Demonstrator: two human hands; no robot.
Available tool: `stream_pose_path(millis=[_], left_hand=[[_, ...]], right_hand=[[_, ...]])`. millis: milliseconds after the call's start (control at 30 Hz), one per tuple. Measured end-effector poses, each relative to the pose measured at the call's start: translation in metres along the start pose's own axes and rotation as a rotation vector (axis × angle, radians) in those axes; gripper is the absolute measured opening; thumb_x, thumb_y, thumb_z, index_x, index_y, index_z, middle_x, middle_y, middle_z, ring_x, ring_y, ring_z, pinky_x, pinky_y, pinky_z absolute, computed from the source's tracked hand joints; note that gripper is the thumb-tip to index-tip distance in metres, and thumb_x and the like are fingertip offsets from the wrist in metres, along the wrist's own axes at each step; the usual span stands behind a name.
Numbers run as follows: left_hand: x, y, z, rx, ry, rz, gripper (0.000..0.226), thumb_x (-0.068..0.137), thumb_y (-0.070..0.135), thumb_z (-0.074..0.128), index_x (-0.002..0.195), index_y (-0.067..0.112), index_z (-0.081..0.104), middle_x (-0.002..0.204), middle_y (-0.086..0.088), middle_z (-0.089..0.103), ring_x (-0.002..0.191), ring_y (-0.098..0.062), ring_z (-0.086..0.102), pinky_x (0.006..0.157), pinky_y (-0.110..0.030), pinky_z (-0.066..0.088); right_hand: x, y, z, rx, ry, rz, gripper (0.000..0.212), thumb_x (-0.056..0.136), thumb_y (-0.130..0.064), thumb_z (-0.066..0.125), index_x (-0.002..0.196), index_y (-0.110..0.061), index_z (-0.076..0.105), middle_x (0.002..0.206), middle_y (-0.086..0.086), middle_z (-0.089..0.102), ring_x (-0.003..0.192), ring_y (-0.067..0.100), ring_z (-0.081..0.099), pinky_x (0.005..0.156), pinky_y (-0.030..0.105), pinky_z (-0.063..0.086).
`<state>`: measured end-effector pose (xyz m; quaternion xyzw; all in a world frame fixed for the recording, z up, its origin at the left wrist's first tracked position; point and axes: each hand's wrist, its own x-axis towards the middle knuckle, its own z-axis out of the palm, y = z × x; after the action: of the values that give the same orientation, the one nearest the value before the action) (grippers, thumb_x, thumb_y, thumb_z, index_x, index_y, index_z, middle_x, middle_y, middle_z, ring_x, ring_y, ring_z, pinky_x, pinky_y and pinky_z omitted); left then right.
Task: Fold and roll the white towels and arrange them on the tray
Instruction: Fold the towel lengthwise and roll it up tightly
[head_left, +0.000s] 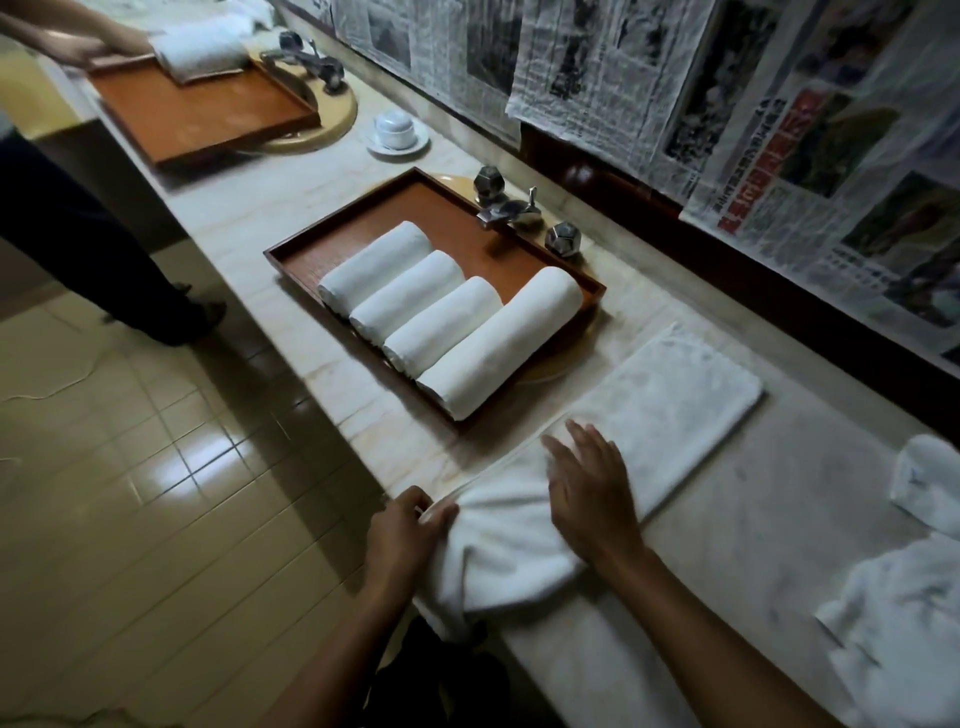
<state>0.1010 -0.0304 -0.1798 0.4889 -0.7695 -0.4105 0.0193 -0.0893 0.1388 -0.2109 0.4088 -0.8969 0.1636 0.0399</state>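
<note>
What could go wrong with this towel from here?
1. The towel is bunched at its near end under the left hand, not flat, so it may roll up lopsided, unlike the four neat rolls.
2. That end seems to hang over the counter edge; it could slip off if released.
3. The right hand presses only one side, so the fold might skew.

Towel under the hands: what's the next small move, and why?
Probably roll the bunched near end forward, toward the flat far end. The folded towel lies as a flat strip on the counter, and only its near end is gathered. The left hand grips that end and the right hand presses flat on it. Four rolled towels already sit on the tray.
</note>
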Motion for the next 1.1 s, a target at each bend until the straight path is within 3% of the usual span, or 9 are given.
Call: stream_pose_path(millis=[133, 233, 300, 367, 467, 567, 733, 933, 1100], left_hand=[[0.002, -0.004, -0.005, 0.052, -0.031, 0.048, 0.024, 0.086, 0.045, 0.076, 0.08, 0.026, 0.065, 0.076, 0.008, 0.068, 0.07, 0.0, 0.059, 0.054, -0.021, 0.041], [0.009, -0.017, -0.018, 0.035, -0.288, 0.085, 0.023, 0.085, 0.051, 0.075, 0.08, 0.031, 0.067, 0.072, 0.012, 0.067, 0.065, 0.002, 0.058, 0.054, -0.019, 0.039], [0.011, -0.031, -0.032, 0.059, -0.44, 0.108, 0.044, 0.082, 0.066, 0.066, 0.069, 0.025, 0.063, 0.059, 0.013, 0.057, 0.054, -0.002, 0.049, 0.054, -0.026, 0.036], [0.012, -0.041, -0.042, 0.152, -0.464, 0.177, 0.062, 0.079, 0.077, 0.054, 0.064, 0.017, 0.057, 0.054, 0.01, 0.049, 0.051, -0.005, 0.043, 0.055, -0.031, 0.032], [0.002, -0.053, -0.058, -0.01, -0.47, 0.17, 0.04, 0.089, 0.061, 0.067, 0.07, 0.026, 0.068, 0.061, 0.011, 0.058, 0.057, -0.003, 0.05, 0.055, -0.027, 0.036], [-0.007, -0.065, -0.067, 0.022, -0.376, 0.219, 0.027, 0.094, 0.036, 0.074, 0.068, 0.03, 0.067, 0.062, 0.018, 0.062, 0.057, 0.004, 0.052, 0.055, -0.02, 0.036], [-0.02, -0.119, -0.075, 0.18, -0.227, 0.164, 0.032, 0.084, 0.052, 0.067, 0.066, 0.026, 0.063, 0.06, 0.005, 0.059, 0.054, -0.002, 0.049, 0.054, -0.023, 0.032], [-0.033, -0.16, -0.076, 0.255, -0.144, 0.035, 0.015, 0.088, 0.036, 0.073, 0.076, 0.028, 0.067, 0.072, 0.006, 0.067, 0.071, -0.011, 0.062, 0.066, -0.032, 0.05], [-0.036, -0.139, -0.061, 0.239, 0.034, 0.056, 0.007, 0.095, 0.021, 0.068, 0.099, 0.024, 0.064, 0.092, 0.006, 0.062, 0.083, -0.015, 0.058, 0.067, -0.031, 0.045]], right_hand=[[-0.022, -0.025, 0.023, 0.001, -0.119, -0.07, 0.053, 0.101, -0.039, 0.04, 0.153, -0.031, 0.046, 0.164, 0.004, 0.036, 0.152, 0.027, 0.031, 0.121, 0.055, 0.023], [-0.024, -0.016, 0.024, -0.027, -0.161, -0.069, 0.055, 0.103, -0.043, 0.037, 0.158, -0.035, 0.037, 0.169, -0.002, 0.024, 0.156, 0.022, 0.023, 0.123, 0.053, 0.017], [-0.022, -0.012, 0.022, -0.047, -0.176, -0.091, 0.055, 0.105, -0.045, 0.033, 0.159, -0.037, 0.033, 0.17, -0.004, 0.02, 0.157, 0.019, 0.019, 0.124, 0.053, 0.015], [-0.022, -0.007, 0.02, -0.059, -0.172, -0.089, 0.054, 0.106, -0.047, 0.03, 0.159, -0.037, 0.032, 0.17, -0.004, 0.02, 0.157, 0.019, 0.018, 0.125, 0.052, 0.015], [-0.022, -0.008, 0.021, -0.075, -0.173, -0.088, 0.055, 0.105, -0.046, 0.03, 0.159, -0.036, 0.032, 0.17, -0.003, 0.021, 0.157, 0.02, 0.02, 0.125, 0.053, 0.016], [-0.02, -0.009, 0.021, -0.077, -0.19, -0.085, 0.056, 0.105, -0.047, 0.028, 0.16, -0.038, 0.03, 0.17, -0.004, 0.021, 0.157, 0.019, 0.018, 0.125, 0.053, 0.015], [-0.021, -0.012, 0.018, -0.051, -0.191, -0.094, 0.055, 0.104, -0.046, 0.028, 0.159, -0.037, 0.032, 0.169, -0.003, 0.023, 0.156, 0.02, 0.019, 0.125, 0.053, 0.015], [-0.02, -0.012, 0.017, -0.036, -0.19, -0.093, 0.055, 0.104, -0.044, 0.031, 0.158, -0.038, 0.034, 0.168, -0.002, 0.026, 0.156, 0.021, 0.02, 0.124, 0.053, 0.017], [-0.016, -0.015, 0.018, 0.018, -0.219, -0.09, 0.056, 0.102, -0.047, 0.031, 0.155, -0.034, 0.041, 0.166, 0.001, 0.031, 0.155, 0.024, 0.024, 0.122, 0.055, 0.019]])
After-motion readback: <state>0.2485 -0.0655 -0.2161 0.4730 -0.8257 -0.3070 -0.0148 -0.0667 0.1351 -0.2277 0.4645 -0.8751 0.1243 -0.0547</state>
